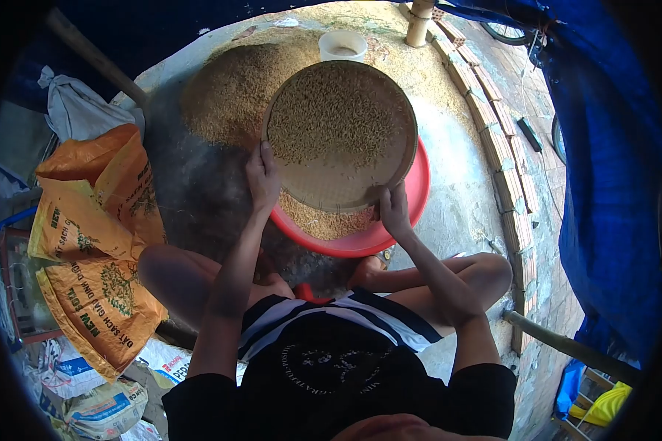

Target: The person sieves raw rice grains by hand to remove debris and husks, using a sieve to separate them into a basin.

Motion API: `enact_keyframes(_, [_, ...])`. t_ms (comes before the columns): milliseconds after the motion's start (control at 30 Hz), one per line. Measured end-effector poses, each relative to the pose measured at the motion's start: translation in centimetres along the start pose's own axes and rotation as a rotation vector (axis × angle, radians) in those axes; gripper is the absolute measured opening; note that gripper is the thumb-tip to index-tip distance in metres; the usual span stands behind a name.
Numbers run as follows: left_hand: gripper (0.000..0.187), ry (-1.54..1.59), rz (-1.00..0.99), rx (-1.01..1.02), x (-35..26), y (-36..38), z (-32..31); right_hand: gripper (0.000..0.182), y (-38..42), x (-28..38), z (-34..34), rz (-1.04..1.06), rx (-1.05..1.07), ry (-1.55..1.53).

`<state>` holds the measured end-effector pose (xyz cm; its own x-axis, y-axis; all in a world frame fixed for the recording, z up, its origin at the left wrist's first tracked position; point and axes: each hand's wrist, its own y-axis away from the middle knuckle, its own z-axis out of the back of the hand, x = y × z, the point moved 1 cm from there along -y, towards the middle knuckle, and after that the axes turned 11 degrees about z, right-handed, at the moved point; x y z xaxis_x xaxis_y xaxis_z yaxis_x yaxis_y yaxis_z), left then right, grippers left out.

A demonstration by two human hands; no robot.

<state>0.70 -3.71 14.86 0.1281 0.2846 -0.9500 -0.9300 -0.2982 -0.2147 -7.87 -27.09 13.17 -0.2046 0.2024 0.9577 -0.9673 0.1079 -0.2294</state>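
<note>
A round woven sieve (324,180) with grain (331,110) spread over its far part is held above a red basin (418,187). My left hand (263,175) grips the sieve's left rim, thumb on top. On the near right rim, my right hand (394,212) has its fingers closed round the edge. Inside the basin, below the sieve, lies more yellowish grain (324,223). The sieve hides most of the basin.
Behind the sieve are a heap of grain (224,95) and a translucent tub (343,45). Orange sacks (99,242) lie at the left. A brick border (502,165) curves along the right, beside a blue tarp (603,162). My legs are folded around the basin's near side.
</note>
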Motion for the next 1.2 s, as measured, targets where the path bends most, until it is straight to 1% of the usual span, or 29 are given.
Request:
enact_keyframes(67, [0.027,-0.038,0.068,0.053,3.7,0.0,-0.7,0.018,0.3,-3.7,-0.6,-0.205,0.028,-0.018])
enact_keyframes(100, [0.027,-0.037,0.068,0.053,6.1,0.4,-1.1,0.015,0.5,-4.8,-1.3,-0.277,-0.041,0.015])
enact_keyframes(133, [0.028,-0.236,0.057,0.039,8.8,1.0,-1.5,0.015,0.6,-5.1,-1.2,-0.278,-0.040,0.016])
enact_keyframes(167, [0.029,-0.437,0.046,0.027,10.3,1.4,-1.7,0.016,0.8,-5.3,-1.2,-0.397,0.017,0.022])
enact_keyframes(200, [0.029,-0.445,0.051,0.032,10.7,1.8,-1.6,0.017,1.2,-5.7,-1.3,-0.521,0.074,0.025])
enact_keyframes(233, [0.030,-0.489,0.147,0.071,10.9,2.0,-1.7,0.019,1.3,-7.2,-1.1,-0.628,0.167,0.024])
enact_keyframes(267, [0.030,-0.528,0.241,0.105,11.1,1.9,-1.9,0.019,1.6,-8.4,-0.8,-0.626,0.167,0.022])
enact_keyframes(300, [0.037,-0.505,0.271,0.118,10.6,1.9,-1.8,0.018,1.4,-7.5,-0.6,-0.652,0.169,0.018])
enact_keyframes(333, [0.037,-0.503,0.273,0.112,9.7,1.6,-1.7,0.018,1.1,-6.5,-0.6,-0.678,0.175,0.015])
enact_keyframes(367, [0.035,-0.464,0.196,0.083,8.8,1.4,-1.5,0.018,0.8,-5.6,-0.7,-0.676,0.181,0.016])
enact_keyframes(400, [0.033,-0.425,0.119,0.057,7.5,1.1,-1.2,0.017,0.5,-4.6,-0.8,-0.564,0.071,0.025])
enact_keyframes(433, [0.033,-0.425,0.119,0.056,5.5,0.9,-0.8,0.018,0.3,-3.6,-0.7,-0.450,-0.040,0.035])
enact_keyframes(467, [0.032,-0.307,0.117,0.036,2.9,0.6,-0.5,0.018,0.1,-2.3,-0.5,-0.447,-0.044,0.036])
enact_keyframes(500, [0.031,-0.185,0.112,0.017,1.0,0.3,-0.2,0.018,-0.1,-0.8,-0.2,-0.283,-0.036,0.017])
enact_keyframes(567, [0.030,-0.117,0.091,0.034,-0.7,-0.3,0.2,0.015,-0.3,0.1,0.3,0.035,-0.058,0.041])
enact_keyframes(600, [0.029,-0.057,0.077,0.044,-0.9,-0.3,0.5,0.015,-0.3,-0.3,0.3,0.031,-0.060,0.047])
enact_keyframes(633, [0.028,0.034,0.027,0.033,1.0,-0.7,-0.3,0.015,-0.4,-1.2,0.0,-0.063,-0.053,-0.009])
enact_keyframes(667, [0.028,0.033,0.029,0.035,2.9,-0.4,-0.9,0.015,-0.5,-2.4,-0.3,-0.154,-0.045,-0.068])
enact_keyframes(733, [0.029,-0.276,0.045,0.022,7.3,0.5,-1.9,0.019,0.2,-5.5,-0.9,-0.207,-0.068,-0.023])
enact_keyframes(800, [0.032,-0.376,0.072,-0.002,9.7,1.4,-2.2,0.018,1.3,-6.8,-1.0,-0.541,-0.006,0.065])
enact_keyframes(867, [0.035,-0.561,0.309,0.165,10.6,1.9,-2.2,0.019,1.6,-7.5,-0.7,-0.585,0.052,0.039])
enact_keyframes(933, [0.039,-0.565,0.262,0.167,10.6,1.5,-2.2,0.018,1.3,-7.2,-0.6,-0.650,0.079,0.016])
enact_keyframes(967, [0.038,-0.537,0.174,0.118,10.5,1.4,-2.2,0.018,1.2,-7.1,-0.6,-0.650,0.076,0.014])
enact_keyframes(1000, [0.037,-0.508,0.087,0.069,9.5,1.2,-2.0,0.017,0.7,-5.7,-0.8,-0.555,0.008,0.039])
enact_keyframes(1033, [0.037,-0.509,0.085,0.070,7.4,1.0,-1.7,0.016,0.3,-4.4,-0.8,-0.460,-0.058,0.064])
enact_keyframes(1067, [0.036,-0.364,0.121,0.060,4.2,0.7,-1.3,0.016,0.2,-3.6,-0.7,-0.459,-0.059,0.063])
enact_keyframes(1100, [0.034,-0.218,0.157,0.049,2.0,0.4,-0.9,0.016,0.0,-2.7,-0.5,-0.306,-0.074,0.011])
enact_keyframes(1133, [0.034,-0.217,0.158,0.048,1.1,0.2,-0.7,0.017,-0.1,-2.0,-0.3,-0.153,-0.087,-0.039])
enact_keyframes(1200, [0.030,-0.060,0.097,0.055,0.2,0.1,-0.2,0.016,-0.1,-2.1,-0.2,-0.101,-0.075,-0.019])
